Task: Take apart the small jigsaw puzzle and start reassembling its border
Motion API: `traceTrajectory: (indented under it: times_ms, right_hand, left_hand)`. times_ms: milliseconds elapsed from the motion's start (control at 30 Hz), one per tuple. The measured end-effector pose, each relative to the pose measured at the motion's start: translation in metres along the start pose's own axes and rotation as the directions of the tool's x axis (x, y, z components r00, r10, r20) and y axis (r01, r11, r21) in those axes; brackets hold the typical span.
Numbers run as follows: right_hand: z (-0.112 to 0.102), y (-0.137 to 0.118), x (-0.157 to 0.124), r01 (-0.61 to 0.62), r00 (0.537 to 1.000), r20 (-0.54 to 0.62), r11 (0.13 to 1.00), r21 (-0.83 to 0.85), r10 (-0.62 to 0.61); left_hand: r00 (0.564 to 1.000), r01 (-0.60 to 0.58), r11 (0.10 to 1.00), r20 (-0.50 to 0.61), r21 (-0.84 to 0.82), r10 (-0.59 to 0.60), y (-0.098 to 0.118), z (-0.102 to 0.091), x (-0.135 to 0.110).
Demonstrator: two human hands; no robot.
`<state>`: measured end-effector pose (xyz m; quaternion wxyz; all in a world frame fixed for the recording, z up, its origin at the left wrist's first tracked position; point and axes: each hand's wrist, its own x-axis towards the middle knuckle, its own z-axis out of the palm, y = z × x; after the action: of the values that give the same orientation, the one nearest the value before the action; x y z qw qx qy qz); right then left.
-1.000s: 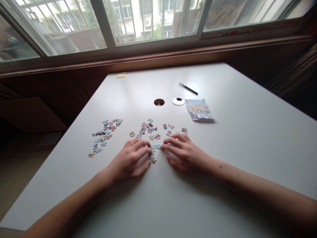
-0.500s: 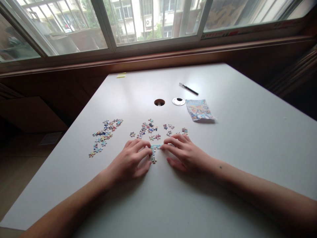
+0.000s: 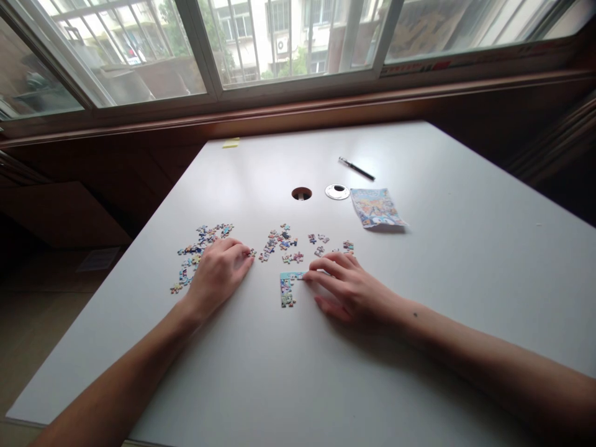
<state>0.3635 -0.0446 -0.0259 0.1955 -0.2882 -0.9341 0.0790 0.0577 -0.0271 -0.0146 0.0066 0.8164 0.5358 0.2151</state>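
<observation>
A small joined corner of jigsaw pieces (image 3: 287, 288) lies on the white table (image 3: 442, 261), with a light blue top edge. My right hand (image 3: 347, 287) rests flat beside it, fingers spread, fingertips touching its right end. My left hand (image 3: 218, 273) lies further left, fingers stretched toward a loose piece (image 3: 252, 252) between two scatters of pieces. One scatter (image 3: 198, 251) sits by the left hand, partly under it. Another scatter (image 3: 284, 243) lies just beyond the joined corner.
A picture card or bag (image 3: 376, 209) lies at the right of the pieces. Behind it are a round silver cap (image 3: 337, 192), an open cable hole (image 3: 302, 194) and a black pen (image 3: 356, 168). A yellow note (image 3: 230, 143) sits at the far edge under the window.
My left hand has left the joined corner and moved left and away, to the loose piece by the left scatter. The right hand has stayed put.
</observation>
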Motion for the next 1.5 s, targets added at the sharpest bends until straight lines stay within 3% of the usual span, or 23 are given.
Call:
traceTrajectory:
  times_ms: [267, 467, 533, 600, 700, 767, 900, 1367, 1500]
  right_hand:
    - [0.0, 0.001, 0.0, 0.012, 1.0, -0.014, 1.0, 0.01, -0.012]
    - [0.0, 0.002, -0.001, 0.024, 0.999, -0.039, 1.0, 0.019, -0.023]
    - [0.001, 0.002, -0.001, 0.024, 0.999, -0.045, 1.0, 0.018, -0.023]
    - [0.001, 0.002, -0.001, 0.021, 0.999, -0.049, 1.0, 0.013, -0.02]
    - [0.001, 0.002, -0.001, 0.021, 0.999, -0.05, 1.0, 0.006, -0.021]
    - [0.001, 0.002, -0.001, 0.026, 0.998, -0.053, 1.0, 0.003, -0.026]
    - [0.001, 0.002, 0.0, 0.036, 0.997, -0.066, 0.999, -0.002, -0.036]
    - [0.0, 0.001, 0.0, 0.034, 0.998, -0.059, 0.999, 0.003, -0.034]
    - [-0.003, 0.001, -0.001, 0.145, 0.989, 0.024, 0.989, 0.007, -0.145]
  left_hand:
    - [0.996, 0.084, 0.993, 0.015, -0.077, -0.083, 0.0, -0.002, 0.001]
    - [0.996, 0.08, 0.992, 0.034, -0.095, -0.077, -0.004, -0.005, 0.002]
    - [0.999, 0.011, 0.996, 0.033, -0.091, -0.008, 0.001, -0.01, 0.002]
    - [0.986, -0.142, 0.982, 0.073, -0.128, 0.152, 0.011, -0.015, -0.001]
    - [0.905, -0.368, 0.9, 0.131, -0.234, 0.404, 0.031, -0.019, -0.007]
    - [0.869, -0.436, 0.862, 0.128, -0.261, 0.478, 0.042, -0.018, -0.012]
    - [0.849, -0.474, 0.843, 0.122, -0.255, 0.515, 0.05, -0.013, -0.017]
    - [0.818, -0.502, 0.825, 0.168, -0.259, 0.55, 0.048, -0.011, -0.017]
    - [0.816, -0.505, 0.815, 0.15, -0.285, 0.558, 0.049, -0.01, -0.017]
